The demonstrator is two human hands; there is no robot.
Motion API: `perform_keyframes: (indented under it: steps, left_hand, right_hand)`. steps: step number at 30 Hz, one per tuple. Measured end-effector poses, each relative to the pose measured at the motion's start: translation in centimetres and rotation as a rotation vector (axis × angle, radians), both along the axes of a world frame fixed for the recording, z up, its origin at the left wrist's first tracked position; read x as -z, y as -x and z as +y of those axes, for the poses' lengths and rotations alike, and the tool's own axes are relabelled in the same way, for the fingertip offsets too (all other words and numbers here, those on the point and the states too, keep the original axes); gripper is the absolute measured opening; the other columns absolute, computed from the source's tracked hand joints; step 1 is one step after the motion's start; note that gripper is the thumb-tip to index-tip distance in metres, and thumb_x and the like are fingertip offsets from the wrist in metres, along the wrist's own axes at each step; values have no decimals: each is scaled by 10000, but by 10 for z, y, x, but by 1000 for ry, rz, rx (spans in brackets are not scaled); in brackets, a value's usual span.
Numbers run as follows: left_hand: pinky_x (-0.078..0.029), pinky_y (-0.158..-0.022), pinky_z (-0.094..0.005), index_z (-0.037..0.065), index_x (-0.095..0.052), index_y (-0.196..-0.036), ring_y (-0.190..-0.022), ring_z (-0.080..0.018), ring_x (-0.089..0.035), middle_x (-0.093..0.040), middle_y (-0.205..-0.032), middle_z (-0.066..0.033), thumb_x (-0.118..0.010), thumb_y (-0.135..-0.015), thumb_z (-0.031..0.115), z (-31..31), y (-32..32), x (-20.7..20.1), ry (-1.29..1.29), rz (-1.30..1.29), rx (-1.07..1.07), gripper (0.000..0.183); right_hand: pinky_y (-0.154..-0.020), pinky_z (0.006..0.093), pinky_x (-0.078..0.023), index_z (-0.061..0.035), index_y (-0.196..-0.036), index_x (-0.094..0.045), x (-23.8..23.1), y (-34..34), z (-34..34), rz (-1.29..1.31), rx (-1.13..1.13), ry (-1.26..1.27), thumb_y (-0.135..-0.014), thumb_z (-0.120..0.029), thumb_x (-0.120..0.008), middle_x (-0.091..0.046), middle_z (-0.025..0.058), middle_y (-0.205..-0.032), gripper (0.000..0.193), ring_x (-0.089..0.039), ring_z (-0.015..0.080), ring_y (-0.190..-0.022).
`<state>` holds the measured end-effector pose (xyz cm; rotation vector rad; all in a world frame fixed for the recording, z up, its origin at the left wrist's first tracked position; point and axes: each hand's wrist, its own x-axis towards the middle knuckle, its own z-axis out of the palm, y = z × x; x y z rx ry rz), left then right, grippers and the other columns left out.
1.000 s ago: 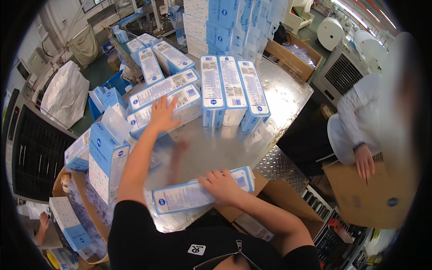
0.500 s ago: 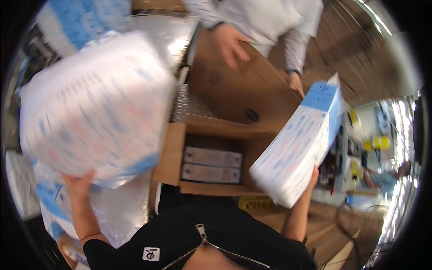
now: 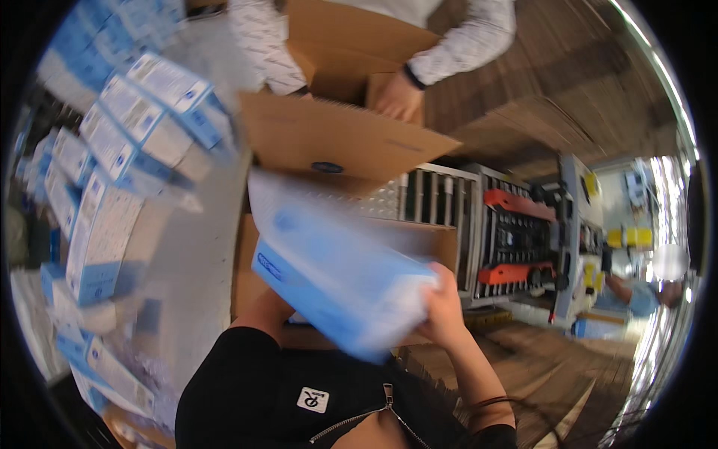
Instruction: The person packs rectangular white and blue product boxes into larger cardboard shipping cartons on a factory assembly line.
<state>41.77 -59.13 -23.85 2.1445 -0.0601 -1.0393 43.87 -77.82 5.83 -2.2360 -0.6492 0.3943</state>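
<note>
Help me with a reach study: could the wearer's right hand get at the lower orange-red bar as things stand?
Probably not freely: the right hand is holding the blue-and-white package. The way to the lower orange-red bar looks open, though depth is hard to judge.

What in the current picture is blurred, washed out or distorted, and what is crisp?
Head view: the blue-and-white carton in the right hand is smeared, apparently motion blur; head view: glare washes out the silvery band near the right rim; head view: fisheye curvature within a black border; head view: the white badge is comparatively crisp.
</note>
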Motion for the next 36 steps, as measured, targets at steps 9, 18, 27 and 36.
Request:
perform_keyframes:
  steps: [9,18,27,36]
  left_hand:
    - [-443,-893,-411,73,-576,-1162,-1042,-319,-554,-608,-1068,-153,-561,-827,214,82,118,-187,159,-676,-536,364]
    - [-489,-765,-366,-18,-567,-1009,-877,-325,-581,-565,-999,-207,-574,-793,46,233,435,-199,-1252,-572,-1407,225]
    - [-503,-708,-377,39,-652,-920,-826,-289,-627,-653,-887,-139,-625,-798,153,304,444,-185,-1596,-364,-1413,170]
    - [-394,-458,-200,-2,-543,-1203,-491,-93,-522,-618,-679,-65,-513,-870,20,188,310,-253,497,-532,-2036,335]
  right_hand:
    - [-978,605,-271,-300,-1408,-305,319,-59,61,-337,-472,687,-827,-39,-476,-403,230,-1284,660,-372,416,-1203]
    - [-628,421,-479,-37,-765,-578,55,16,275,-1,-1343,187,-786,-151,-581,-595,169,-723,116,-589,359,-692]
    - [-818,406,-483,-62,-1103,-542,135,252,526,-412,-1489,-121,-782,-94,-572,-509,134,-1126,324,-519,325,-1026]
    - [-628,371,-464,-59,-919,-604,50,104,307,135,-1074,-362,-767,-34,-628,-530,96,-777,156,-548,292,-715]
